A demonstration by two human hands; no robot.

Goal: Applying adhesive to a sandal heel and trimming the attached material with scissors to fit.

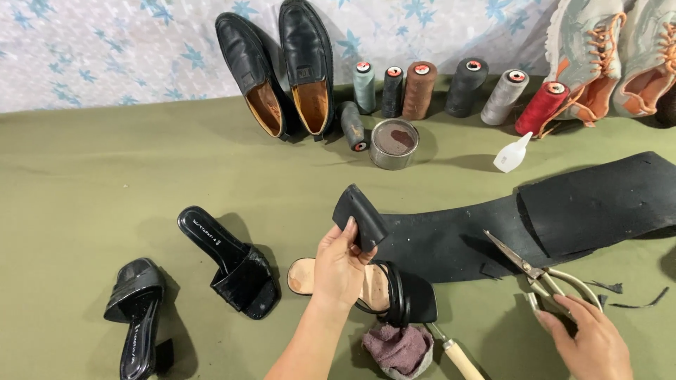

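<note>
Your left hand grips a black rubber heel piece at the center of the frame, above the sandal. Your right hand, lower right, closes around the shears. Keep the piece steady, and cut slowly along its edge.

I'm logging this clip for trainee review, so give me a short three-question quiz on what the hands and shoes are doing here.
1. True or false: the left hand holds a black rubber piece above the sandal.
2. What does the right hand rest on? A) glue bottle B) shears C) thread cone
3. Fill in: the pair of black loafers leans against the ___ cloth backdrop.

Key: 1 true. 2 B, the shears, lying by the black rubber sheet. 3 floral.
</note>
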